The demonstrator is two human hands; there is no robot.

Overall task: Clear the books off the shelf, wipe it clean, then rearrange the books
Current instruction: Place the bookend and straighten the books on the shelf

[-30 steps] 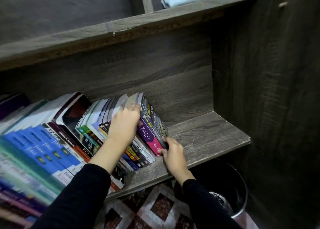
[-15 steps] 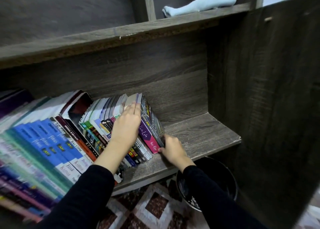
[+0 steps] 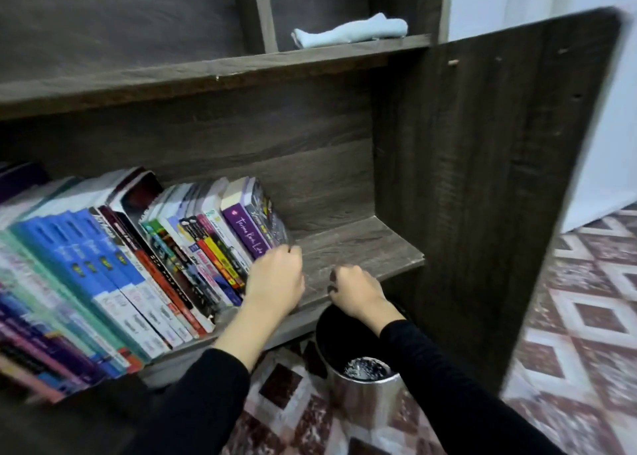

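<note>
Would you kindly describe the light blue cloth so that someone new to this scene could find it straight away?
Start at the dark wooden bookcase and find the row of books on its lower shelf. Go up to the next shelf, then right of the upright divider. The cloth lies there, loosely rolled, pale blue, the only thing seen on that shelf.

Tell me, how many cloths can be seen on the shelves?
1. A light blue cloth lies on the upper shelf, above the row of books. Others may be hidden outside the view.
</note>
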